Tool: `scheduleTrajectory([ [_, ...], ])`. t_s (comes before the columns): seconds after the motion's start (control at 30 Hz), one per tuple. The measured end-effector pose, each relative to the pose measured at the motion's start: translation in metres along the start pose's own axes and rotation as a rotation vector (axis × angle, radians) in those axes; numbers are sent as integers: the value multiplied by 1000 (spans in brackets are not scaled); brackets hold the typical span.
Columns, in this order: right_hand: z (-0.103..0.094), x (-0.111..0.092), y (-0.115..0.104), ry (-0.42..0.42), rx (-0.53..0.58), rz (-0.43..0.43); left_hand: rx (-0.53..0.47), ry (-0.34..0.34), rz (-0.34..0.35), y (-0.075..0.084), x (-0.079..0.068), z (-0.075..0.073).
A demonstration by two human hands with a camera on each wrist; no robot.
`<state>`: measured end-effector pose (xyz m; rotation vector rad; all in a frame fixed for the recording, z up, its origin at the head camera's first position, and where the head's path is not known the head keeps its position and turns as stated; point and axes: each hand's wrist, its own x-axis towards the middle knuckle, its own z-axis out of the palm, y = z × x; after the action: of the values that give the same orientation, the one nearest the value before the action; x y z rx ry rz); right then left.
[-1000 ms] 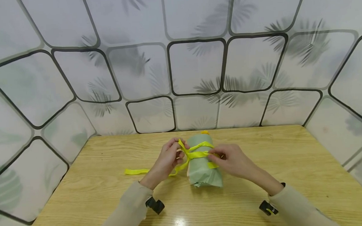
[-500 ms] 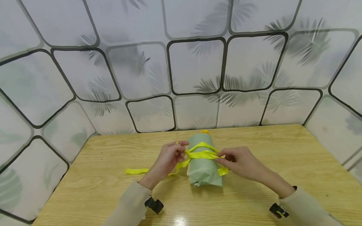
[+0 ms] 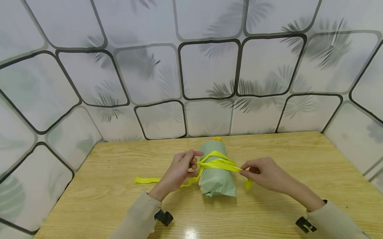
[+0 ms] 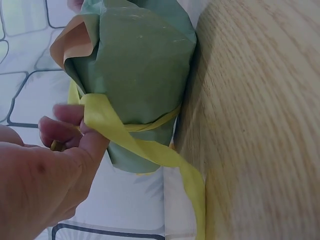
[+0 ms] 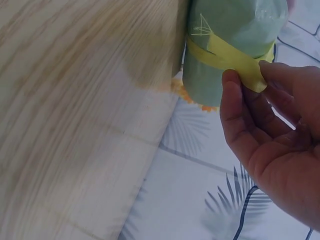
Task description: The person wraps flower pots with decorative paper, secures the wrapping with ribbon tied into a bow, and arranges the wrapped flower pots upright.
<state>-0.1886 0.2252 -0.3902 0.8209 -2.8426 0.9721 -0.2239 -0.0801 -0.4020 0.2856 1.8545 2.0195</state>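
Observation:
A bundle wrapped in pale green paper (image 3: 214,180) lies on the table, its crumpled end nearer me. Orange petals, seemingly of a flower (image 3: 218,139), peek out at its far end. Yellow ribbon (image 3: 218,163) crosses the wrap in more than one band. At the bundle's left side my left hand (image 3: 177,171) pinches the ribbon, index finger stretched toward the paper; the ribbon (image 4: 142,145) also trails down past these fingers. My right hand (image 3: 267,175), off to the right, pinches a ribbon length (image 5: 245,67) between thumb and fingers and holds it taut.
The wooden table (image 3: 102,207) runs back to a patterned cloth backdrop (image 3: 205,69). A loose ribbon tail (image 3: 147,180) lies left of the bundle. Each wrist wears a small black camera, such as the left one (image 3: 164,218).
My right hand has moved right, drawing the ribbon out from the bundle. My left hand has stayed nearly in place; the ribbon end upright above its fingers has dropped from sight.

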Motion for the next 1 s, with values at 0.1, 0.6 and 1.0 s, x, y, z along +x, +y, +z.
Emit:
scheduleTrajectory([
  [0.1, -3, -4, 4, -17, -4, 26, -3, -11, -15, 0, -1, 1],
  [0.6, -19, -20, 24, -42, -67, 50, 9, -17, -21, 0, -1, -2],
  [1.0, -31, -34, 39, -71, -81, 93, 32, 17, -13, 2, -2, -1],
])
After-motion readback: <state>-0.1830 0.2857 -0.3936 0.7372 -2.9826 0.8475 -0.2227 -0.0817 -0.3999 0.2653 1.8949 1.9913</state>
